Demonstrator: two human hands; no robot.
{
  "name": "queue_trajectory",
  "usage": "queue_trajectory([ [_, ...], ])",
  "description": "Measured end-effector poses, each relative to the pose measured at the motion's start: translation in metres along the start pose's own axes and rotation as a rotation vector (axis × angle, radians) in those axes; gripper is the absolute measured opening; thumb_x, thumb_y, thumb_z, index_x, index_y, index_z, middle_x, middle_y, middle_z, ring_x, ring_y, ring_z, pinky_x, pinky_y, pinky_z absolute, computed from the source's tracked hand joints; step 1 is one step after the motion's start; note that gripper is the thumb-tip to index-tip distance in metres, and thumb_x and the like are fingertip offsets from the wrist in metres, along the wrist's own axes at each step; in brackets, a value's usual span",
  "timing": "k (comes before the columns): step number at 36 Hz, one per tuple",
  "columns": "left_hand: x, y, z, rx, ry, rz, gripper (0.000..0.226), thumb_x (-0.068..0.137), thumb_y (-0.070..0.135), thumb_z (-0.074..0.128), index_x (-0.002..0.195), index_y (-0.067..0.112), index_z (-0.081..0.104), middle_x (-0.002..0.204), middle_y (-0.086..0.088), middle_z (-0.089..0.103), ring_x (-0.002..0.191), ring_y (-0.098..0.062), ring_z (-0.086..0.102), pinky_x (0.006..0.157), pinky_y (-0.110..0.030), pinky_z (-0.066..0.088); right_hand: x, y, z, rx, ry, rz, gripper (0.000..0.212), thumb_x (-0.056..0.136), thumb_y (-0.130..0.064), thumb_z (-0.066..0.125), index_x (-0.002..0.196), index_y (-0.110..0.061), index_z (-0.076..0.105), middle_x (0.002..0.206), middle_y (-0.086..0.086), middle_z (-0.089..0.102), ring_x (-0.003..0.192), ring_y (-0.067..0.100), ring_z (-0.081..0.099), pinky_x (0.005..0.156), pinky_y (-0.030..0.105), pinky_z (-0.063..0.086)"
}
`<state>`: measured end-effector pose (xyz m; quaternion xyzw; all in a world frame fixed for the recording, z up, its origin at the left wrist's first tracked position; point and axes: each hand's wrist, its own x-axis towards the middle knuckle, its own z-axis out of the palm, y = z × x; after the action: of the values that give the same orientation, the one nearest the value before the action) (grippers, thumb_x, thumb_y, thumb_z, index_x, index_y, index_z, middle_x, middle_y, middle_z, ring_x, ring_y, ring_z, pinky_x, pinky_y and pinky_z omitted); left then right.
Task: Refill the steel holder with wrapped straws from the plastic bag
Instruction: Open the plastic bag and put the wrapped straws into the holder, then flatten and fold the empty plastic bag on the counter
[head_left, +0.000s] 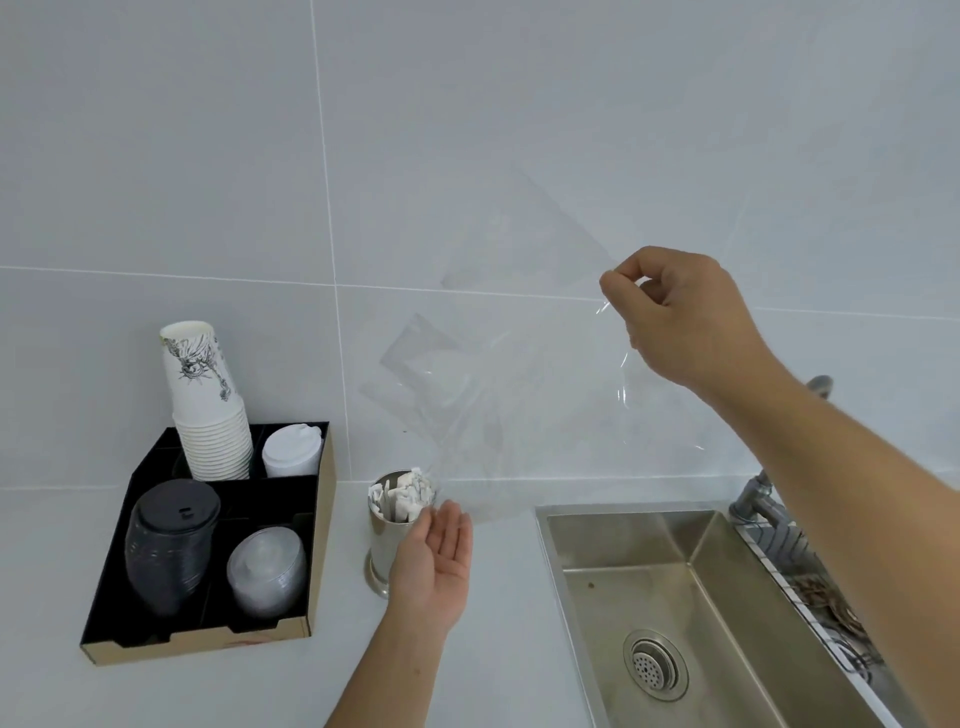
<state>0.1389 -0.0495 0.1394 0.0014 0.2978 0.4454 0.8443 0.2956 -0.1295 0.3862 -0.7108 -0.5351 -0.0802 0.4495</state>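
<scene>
The steel holder (382, 545) stands upright on the white counter, left of the sink, with white wrapped straws (402, 493) sticking out of its top. My left hand (434, 564) is open, palm up, right beside the holder and touching its right side. My right hand (680, 312) is raised in front of the wall, fingers pinched on a corner of the clear plastic bag (509, 374). The bag hangs spread out and looks empty, its lower edge just above and right of the holder.
A black cardboard organiser (311, 587) on the left holds a stack of paper cups (205, 400), white lids, black lids and clear lids. A steel sink (675, 597) with a drain lies to the right, a tap (758, 493) behind it. A tiled wall is close behind.
</scene>
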Motion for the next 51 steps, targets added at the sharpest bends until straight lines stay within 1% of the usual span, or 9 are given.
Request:
queue_trajectory([
  [6, -0.014, 0.009, -0.011, 0.043, -0.051, 0.049, 0.017, 0.093, 0.028, 0.061, 0.098, 0.011, 0.062, 0.079, -0.006, 0.077, 0.083, -0.014, 0.072, 0.071, -0.029, 0.061, -0.018, 0.028, -0.012, 0.241, -0.003, 0.171, 0.019, 0.090, -0.026, 0.057, 0.079, -0.013, 0.066, 0.051, -0.002, 0.059, 0.042, 0.015, 0.050, 0.050, 0.031, 0.046],
  [14, -0.024, 0.026, -0.035, 0.212, -0.012, 0.129, 0.004, 0.091, 0.016, 0.063, 0.091, 0.012, 0.065, 0.071, 0.003, 0.074, 0.061, -0.006, 0.070, 0.054, -0.021, 0.058, -0.051, 0.067, -0.009, 0.467, 0.042, 0.302, 0.016, 0.091, -0.014, 0.056, 0.084, -0.003, 0.065, 0.055, 0.008, 0.056, 0.039, 0.016, 0.047, 0.038, 0.021, 0.041],
  [18, -0.031, 0.039, -0.055, 0.335, 0.027, 0.174, 0.006, 0.092, 0.012, 0.061, 0.087, 0.012, 0.064, 0.075, 0.001, 0.070, 0.060, -0.006, 0.069, 0.057, -0.021, 0.058, -0.068, 0.085, 0.005, 0.515, 0.018, 0.370, 0.016, 0.091, -0.014, 0.056, 0.083, -0.004, 0.066, 0.056, 0.010, 0.056, 0.040, 0.015, 0.048, 0.038, 0.022, 0.043],
  [22, -0.043, 0.053, -0.077, 0.435, 0.072, 0.221, 0.011, 0.093, 0.011, 0.059, 0.084, 0.013, 0.063, 0.072, 0.002, 0.071, 0.062, -0.005, 0.069, 0.058, -0.021, 0.059, -0.088, 0.099, 0.022, 0.562, -0.084, 0.450, 0.016, 0.093, -0.014, 0.056, 0.082, -0.009, 0.067, 0.052, 0.003, 0.058, 0.043, 0.018, 0.049, 0.040, 0.024, 0.045],
  [29, -0.063, 0.087, -0.117, 0.518, 0.125, 0.275, 0.009, 0.094, 0.010, 0.057, 0.087, 0.013, 0.063, 0.070, 0.003, 0.072, 0.062, -0.006, 0.069, 0.066, -0.025, 0.060, -0.118, 0.101, 0.054, 0.601, -0.213, 0.560, 0.015, 0.094, -0.011, 0.057, 0.085, -0.004, 0.066, 0.053, 0.003, 0.060, 0.047, 0.024, 0.048, 0.044, 0.027, 0.042],
  [35, -0.078, 0.118, -0.145, 0.549, 0.166, 0.300, 0.008, 0.094, 0.012, 0.058, 0.087, 0.013, 0.062, 0.077, 0.001, 0.070, 0.066, -0.006, 0.069, 0.061, -0.023, 0.060, -0.136, 0.089, 0.085, 0.604, -0.300, 0.640, 0.019, 0.096, -0.013, 0.053, 0.084, -0.006, 0.066, 0.048, -0.003, 0.058, 0.043, 0.018, 0.052, 0.043, 0.026, 0.046],
  [40, -0.095, 0.145, -0.172, 0.555, 0.199, 0.317, 0.003, 0.092, 0.013, 0.060, 0.090, 0.012, 0.062, 0.084, -0.001, 0.070, 0.071, -0.009, 0.071, 0.066, -0.026, 0.061, -0.154, 0.074, 0.114, 0.622, -0.348, 0.675, 0.020, 0.095, -0.013, 0.054, 0.086, -0.002, 0.068, 0.060, 0.010, 0.062, 0.050, 0.023, 0.053, 0.047, 0.031, 0.049],
  [45, -0.113, 0.176, -0.209, 0.503, 0.291, 0.291, 0.004, 0.090, 0.013, 0.061, 0.087, 0.013, 0.063, 0.089, -0.004, 0.071, 0.073, -0.013, 0.073, 0.061, -0.027, 0.061, -0.178, 0.055, 0.150, 0.632, -0.413, 0.734, 0.019, 0.095, -0.011, 0.054, 0.086, -0.001, 0.067, 0.058, 0.011, 0.059, 0.048, 0.023, 0.051, 0.046, 0.031, 0.048],
  [51, -0.129, 0.203, -0.238, 0.519, 0.395, 0.255, 0.009, 0.093, 0.008, 0.059, 0.090, 0.016, 0.062, 0.074, 0.004, 0.073, 0.066, -0.006, 0.072, 0.061, -0.023, 0.060, -0.207, 0.042, 0.183, 0.633, -0.486, 0.784, 0.018, 0.095, -0.010, 0.054, 0.083, -0.001, 0.066, 0.055, 0.012, 0.061, 0.052, 0.027, 0.049, 0.052, 0.033, 0.042],
])
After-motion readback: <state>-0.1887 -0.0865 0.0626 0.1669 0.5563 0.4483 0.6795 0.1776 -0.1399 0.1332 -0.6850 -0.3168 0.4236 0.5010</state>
